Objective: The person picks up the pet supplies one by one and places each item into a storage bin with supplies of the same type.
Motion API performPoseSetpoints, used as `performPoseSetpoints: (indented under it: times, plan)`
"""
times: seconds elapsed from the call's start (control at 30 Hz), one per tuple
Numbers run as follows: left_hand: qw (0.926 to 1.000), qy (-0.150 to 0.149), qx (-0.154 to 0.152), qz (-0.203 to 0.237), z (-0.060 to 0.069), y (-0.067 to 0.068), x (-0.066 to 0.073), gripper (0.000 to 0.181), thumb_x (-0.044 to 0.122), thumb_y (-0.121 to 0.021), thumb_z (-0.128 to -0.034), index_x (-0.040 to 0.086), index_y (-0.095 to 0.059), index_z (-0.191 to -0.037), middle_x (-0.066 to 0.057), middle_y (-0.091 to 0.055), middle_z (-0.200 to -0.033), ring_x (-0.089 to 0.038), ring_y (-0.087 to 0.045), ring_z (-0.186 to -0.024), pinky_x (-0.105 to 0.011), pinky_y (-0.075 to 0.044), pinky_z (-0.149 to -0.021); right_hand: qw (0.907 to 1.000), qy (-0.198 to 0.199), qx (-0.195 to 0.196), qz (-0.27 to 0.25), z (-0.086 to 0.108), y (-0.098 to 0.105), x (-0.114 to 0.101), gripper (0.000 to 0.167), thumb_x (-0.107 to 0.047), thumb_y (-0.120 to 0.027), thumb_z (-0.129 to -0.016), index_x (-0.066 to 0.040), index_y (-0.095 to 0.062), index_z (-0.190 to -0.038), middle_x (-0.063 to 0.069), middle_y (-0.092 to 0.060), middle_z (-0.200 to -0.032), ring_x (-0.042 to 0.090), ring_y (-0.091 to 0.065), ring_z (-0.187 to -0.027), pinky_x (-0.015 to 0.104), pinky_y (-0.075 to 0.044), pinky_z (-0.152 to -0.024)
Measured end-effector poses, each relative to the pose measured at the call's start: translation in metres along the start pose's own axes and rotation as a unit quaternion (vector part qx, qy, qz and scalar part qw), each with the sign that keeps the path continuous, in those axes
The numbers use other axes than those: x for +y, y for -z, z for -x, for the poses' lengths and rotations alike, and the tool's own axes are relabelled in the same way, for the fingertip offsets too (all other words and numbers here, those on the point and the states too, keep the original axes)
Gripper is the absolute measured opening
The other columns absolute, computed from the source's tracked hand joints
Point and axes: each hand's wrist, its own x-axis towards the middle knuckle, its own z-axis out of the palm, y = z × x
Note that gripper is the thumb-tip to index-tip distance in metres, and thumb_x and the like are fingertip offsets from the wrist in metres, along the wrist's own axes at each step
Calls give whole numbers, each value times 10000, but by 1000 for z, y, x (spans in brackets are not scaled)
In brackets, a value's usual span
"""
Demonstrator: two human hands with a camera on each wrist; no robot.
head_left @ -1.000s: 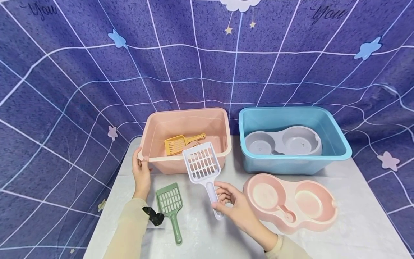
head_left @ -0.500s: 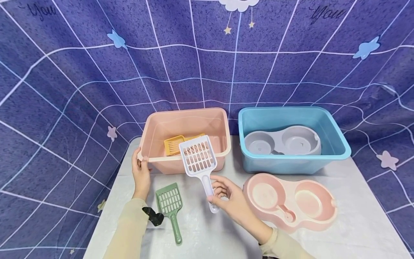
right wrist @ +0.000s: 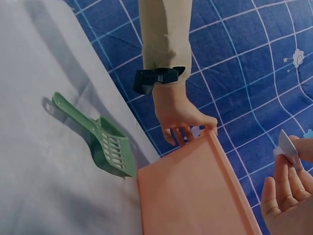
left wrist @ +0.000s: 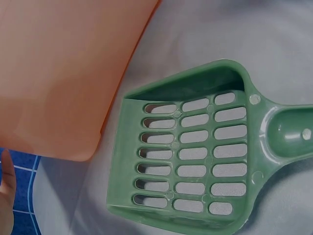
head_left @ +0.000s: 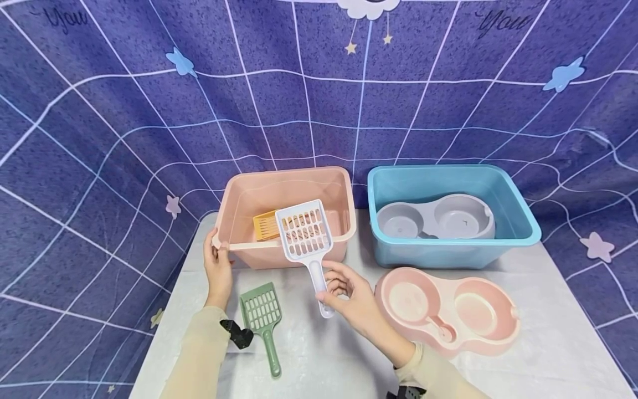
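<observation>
In the head view my left hand (head_left: 217, 272) grips the front left corner of the pink litter box (head_left: 264, 256), thumb on the rim. My right hand (head_left: 360, 303) pinches the handle of a white litter scoop (head_left: 316, 276), its slotted head raised over the box's front rim. Behind that head, a yellow litter scoop (head_left: 266, 225) lies inside the box, partly hidden. A green litter scoop (left wrist: 230, 166) fills much of the left wrist view, resting on the table beside the box. The right wrist view catches the left hand (right wrist: 177, 110) on the box corner.
A blue litter box (head_left: 438, 255) stands to the right, holding a grey double bowl (head_left: 427, 211). In front of it sits a pink double bowl (head_left: 446, 299) on the pale table (head_left: 309, 371). A dark blue patterned curtain (head_left: 279, 100) hangs behind and at the sides.
My right hand has moved up and slightly left with the white litter scoop, carrying its head further over the pink litter box. My left hand has stayed on the corner.
</observation>
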Motion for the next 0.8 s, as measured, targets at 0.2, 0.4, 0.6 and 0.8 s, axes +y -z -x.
performPoseSetpoints:
  times: [0.2,0.4,0.6,0.8]
  plan:
    - [10000,33,6,7,-1,0,-1,487,143,-390,-1052,108,-307,-1530,-172,-429,-1463,-86,-463,-1000,-212,-429,-689,9999,67,60,44,-6,-1,-3,556,76,-762,-791,35,-572,-1312,182,-653,-1017,106,-578,-817,186,-458,-710]
    - [10000,45,41,6,-1,0,-1,484,139,-390,-1050,106,-314,-1527,-165,-435,-1461,-77,-466,-1000,-249,-440,-697,10000,28,65,-38,-10,-3,-5,552,69,-760,-801,28,-571,-1318,185,-652,-1039,110,-578,-828,182,-451,-710]
    - [10000,41,40,18,1,0,-1,482,139,-389,-1051,109,-313,-1527,-169,-436,-1457,-90,-469,-993,-247,-438,-699,9999,8,91,-61,-14,-6,-5,567,88,-755,-797,52,-555,-1326,203,-652,-1041,105,-579,-824,183,-459,-708]
    - [10000,39,12,16,0,-1,-1,485,150,-387,-1056,116,-304,-1533,-155,-425,-1469,-85,-463,-1006,-242,-433,-706,9999,-34,126,-20,-20,-9,-7,552,91,-749,-800,60,-560,-1317,213,-657,-1035,102,-579,-817,184,-457,-712]
